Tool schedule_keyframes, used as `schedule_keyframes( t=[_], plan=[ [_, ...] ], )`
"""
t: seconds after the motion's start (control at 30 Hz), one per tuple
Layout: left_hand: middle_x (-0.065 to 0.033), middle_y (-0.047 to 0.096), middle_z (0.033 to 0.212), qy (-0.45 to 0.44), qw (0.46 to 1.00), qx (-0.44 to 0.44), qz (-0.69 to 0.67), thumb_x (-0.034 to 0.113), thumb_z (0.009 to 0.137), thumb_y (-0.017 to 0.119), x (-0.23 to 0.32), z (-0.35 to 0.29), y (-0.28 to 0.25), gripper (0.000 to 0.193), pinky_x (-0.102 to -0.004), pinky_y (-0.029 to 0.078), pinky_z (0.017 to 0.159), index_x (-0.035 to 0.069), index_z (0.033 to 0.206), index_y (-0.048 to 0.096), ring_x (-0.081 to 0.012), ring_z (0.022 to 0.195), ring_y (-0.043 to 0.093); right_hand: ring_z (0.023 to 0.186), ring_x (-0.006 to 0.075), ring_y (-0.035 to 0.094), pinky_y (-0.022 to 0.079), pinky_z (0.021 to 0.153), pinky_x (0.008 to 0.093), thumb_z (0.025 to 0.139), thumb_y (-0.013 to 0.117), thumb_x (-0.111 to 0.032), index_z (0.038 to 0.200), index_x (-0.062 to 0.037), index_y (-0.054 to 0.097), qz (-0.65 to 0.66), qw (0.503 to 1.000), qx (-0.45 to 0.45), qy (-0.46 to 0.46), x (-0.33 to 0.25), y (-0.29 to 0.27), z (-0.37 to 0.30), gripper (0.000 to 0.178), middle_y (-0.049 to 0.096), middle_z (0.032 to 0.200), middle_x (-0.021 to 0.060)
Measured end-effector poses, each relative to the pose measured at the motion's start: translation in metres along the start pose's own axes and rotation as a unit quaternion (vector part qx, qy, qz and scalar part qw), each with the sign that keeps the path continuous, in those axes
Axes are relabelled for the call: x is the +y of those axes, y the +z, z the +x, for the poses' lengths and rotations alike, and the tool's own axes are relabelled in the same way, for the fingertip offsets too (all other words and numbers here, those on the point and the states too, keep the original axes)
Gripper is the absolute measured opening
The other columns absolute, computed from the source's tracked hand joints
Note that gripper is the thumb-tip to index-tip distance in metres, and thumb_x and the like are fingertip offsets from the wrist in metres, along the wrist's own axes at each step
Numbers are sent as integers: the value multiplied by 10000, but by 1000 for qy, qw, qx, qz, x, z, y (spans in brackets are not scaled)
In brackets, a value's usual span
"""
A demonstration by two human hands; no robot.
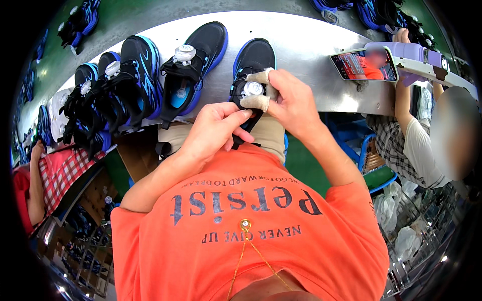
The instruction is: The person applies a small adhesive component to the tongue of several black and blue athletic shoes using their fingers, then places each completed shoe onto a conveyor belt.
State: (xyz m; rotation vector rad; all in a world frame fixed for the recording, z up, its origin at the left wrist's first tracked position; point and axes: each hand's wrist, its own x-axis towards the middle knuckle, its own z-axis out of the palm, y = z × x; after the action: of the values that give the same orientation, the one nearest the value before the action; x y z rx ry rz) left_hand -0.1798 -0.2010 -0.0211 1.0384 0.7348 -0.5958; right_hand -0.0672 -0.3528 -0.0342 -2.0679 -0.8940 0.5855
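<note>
A black sneaker (255, 55) with a blue sole edge stands on the metal worktable (301, 37), toe pointing away from me. A clear round lacing dial (252, 89) sits on its tongue. My right hand (291, 103), with beige finger covers (257, 103) on its thumb and a finger, is closed around that dial. My left hand (216, 125) is closed at the shoe's collar near the heel, thumb against the opening; its fingertips are partly hidden. Just to the left stands another black sneaker (208, 42) with a similar dial and a blue insole.
More black and blue sneakers (140, 55) line the table's left side. A phone (364, 65) leans at the right near a lilac machine part (401, 50). One person (419, 145) works at the right, another person's checked garment (60, 173) shows at the left. Plastic bags (406, 243) hang lower right.
</note>
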Motion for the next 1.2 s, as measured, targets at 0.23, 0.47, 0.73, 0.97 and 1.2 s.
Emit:
schedule_keyframes(
  t=[0.23, 0.47, 0.73, 0.97, 1.2],
  plan=[
    [-129, 671, 731, 2, 1000, 5, -15, 198, 940, 551, -2, 0, 4, 260, -185, 359, 390, -32, 1035, 626, -71, 498, 572, 676, 216, 520, 453, 612, 317, 767, 698, -133, 1080, -131, 653, 62, 997, -39, 21, -8, -5, 4, 316, 466, 795, 71],
    [-115, 680, 939, 32, 999, 13, -32, 224, 929, 562, 1, 0, 4, 281, -189, 376, 392, -39, 1004, 626, -116, 620, 653, 654, 228, 530, 455, 602, 310, 737, 733, -192, 1034, -123, 653, 30, 995, -89, 39, -6, -15, 18, 315, 499, 773, 95],
    [-116, 667, 1033, 19, 1000, 6, 0, 229, 924, 557, -6, 8, -1, 294, -201, 370, 374, -49, 980, 635, -129, 654, 668, 633, 69, 509, 427, 571, 222, 743, 744, -170, 932, -60, 662, 107, 985, -127, 35, 11, -1, 31, 233, 531, 838, 12],
    [-126, 672, 999, 40, 999, 5, -27, 221, 925, 555, -7, 8, -4, 290, -204, 370, 367, -55, 960, 637, -131, 640, 664, 656, 145, 541, 445, 586, 278, 737, 747, -203, 1094, -75, 626, 258, 936, -211, 117, 3, -16, 22, 398, 602, 821, 59],
    [-132, 668, 1019, 60, 998, 1, -28, 202, 932, 533, -7, 8, -2, 268, -205, 383, 372, -49, 945, 624, -133, 654, 667, 595, 137, 497, 428, 559, 278, 764, 729, -208, 1062, -77, 635, 175, 967, -128, 135, -6, -20, 18, 339, 552, 684, 57]
  ],
)
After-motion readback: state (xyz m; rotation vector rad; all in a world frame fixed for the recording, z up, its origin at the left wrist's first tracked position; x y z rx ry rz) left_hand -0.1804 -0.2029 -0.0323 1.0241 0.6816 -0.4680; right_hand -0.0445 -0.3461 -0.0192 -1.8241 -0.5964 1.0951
